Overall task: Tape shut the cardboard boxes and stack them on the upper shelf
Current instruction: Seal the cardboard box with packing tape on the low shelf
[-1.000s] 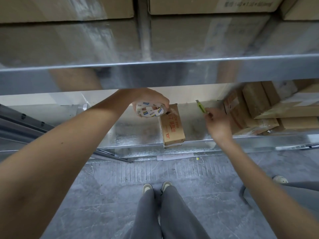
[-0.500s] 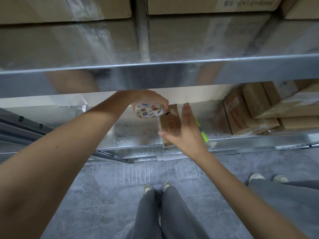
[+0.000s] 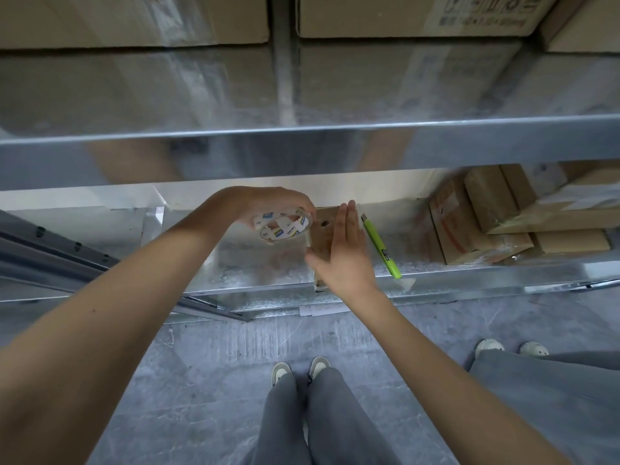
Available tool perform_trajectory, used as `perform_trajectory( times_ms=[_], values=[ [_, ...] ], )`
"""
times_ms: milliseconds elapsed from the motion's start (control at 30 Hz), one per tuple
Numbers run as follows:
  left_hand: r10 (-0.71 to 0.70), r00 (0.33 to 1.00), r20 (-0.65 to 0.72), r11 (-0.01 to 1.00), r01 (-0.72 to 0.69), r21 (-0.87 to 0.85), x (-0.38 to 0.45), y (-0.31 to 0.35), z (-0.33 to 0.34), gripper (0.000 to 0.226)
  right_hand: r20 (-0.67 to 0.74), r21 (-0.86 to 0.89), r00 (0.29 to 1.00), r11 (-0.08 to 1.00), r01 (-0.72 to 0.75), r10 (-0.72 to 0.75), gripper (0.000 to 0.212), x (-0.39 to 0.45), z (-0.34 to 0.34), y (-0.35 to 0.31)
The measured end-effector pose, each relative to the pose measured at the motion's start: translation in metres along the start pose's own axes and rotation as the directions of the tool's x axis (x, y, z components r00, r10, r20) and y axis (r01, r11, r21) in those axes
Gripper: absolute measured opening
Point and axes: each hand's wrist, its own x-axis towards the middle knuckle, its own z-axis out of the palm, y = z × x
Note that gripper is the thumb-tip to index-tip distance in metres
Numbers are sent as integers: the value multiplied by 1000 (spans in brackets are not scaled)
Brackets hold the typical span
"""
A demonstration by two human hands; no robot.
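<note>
A small brown cardboard box (image 3: 322, 229) stands on the lower metal shelf (image 3: 261, 273), near its front edge. My right hand (image 3: 342, 250) lies flat on the box's top with straight fingers and covers most of it. Just left of the box, my left hand (image 3: 268, 204) grips a roll of tape (image 3: 285, 226) with a white printed core. A lime-green utility knife (image 3: 380, 246) lies on the shelf right of the box, free of both hands.
The upper shelf (image 3: 302, 146) crosses the view above my hands and carries large cardboard boxes (image 3: 402, 15). Several taped boxes (image 3: 496, 216) are stacked at the right of the lower shelf. Another person's legs and shoes (image 3: 510, 350) stand at the lower right.
My right hand put the green knife down on the shelf, moved left and now rests flat on the small box. My left hand has kept the tape roll beside the box.
</note>
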Motion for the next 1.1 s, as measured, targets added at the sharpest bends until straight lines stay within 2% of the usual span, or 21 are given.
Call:
perform_trajectory(
  times_ms=[133, 200, 400, 500, 567, 633, 667, 733, 800, 867, 967, 1100],
  values=[
    [46, 999, -20, 999, -46, -7, -7, -5, 1, 32, 44, -195, 998, 979, 59, -51, 85, -2, 1, -6],
    [62, 995, -76, 998, -64, -23, -12, -17, 4, 40, 64, -242, 993, 964, 110, -97, 74, -3, 1, -7],
    [81, 963, -257, 977, -128, -171, -27, -64, 26, 22, 107, -373, 983, 911, 178, -149, 61, -5, 2, -15],
    [161, 918, -363, 967, -220, -129, -37, -69, 42, 18, 167, -435, 975, 877, 204, -145, 63, -5, 0, -20],
    [260, 880, -397, 938, -328, -115, -47, -70, 53, 15, 142, -314, 981, 934, 173, -135, 66, -5, -10, -25],
    [361, 831, -423, 896, -435, -92, -60, -69, 63, 16, 45, -30, 985, 985, 168, -167, 61, -7, -24, -33],
    [403, 808, -431, 877, -476, -73, -67, -69, 68, 19, -9, 161, 983, 970, 182, -183, 53, -10, -30, -39],
    [460, 777, -430, 845, -532, -57, -78, -66, 75, 20, -10, 518, 992, 848, 112, -125, 26, -19, -45, -56],
    [487, 759, -433, 827, -560, -51, -84, -63, 79, 17, 43, 690, 995, 722, 40, -95, 7, -27, -53, -67],
    [492, 748, -446, 821, -569, -50, -87, -58, 81, 13, 19, 710, 997, 703, 36, -70, 11, -29, -58, -75],
    [486, 723, -491, 829, -559, -2, -85, -52, 79, 13, -79, 633, 996, 770, 83, -42, 11, -29, -61, -81],
    [492, 706, -509, 813, -582, -22, -83, -48, 81, 23, -132, 556, 991, 825, 105, -38, 9, -26, -65, -88]
  ],
)
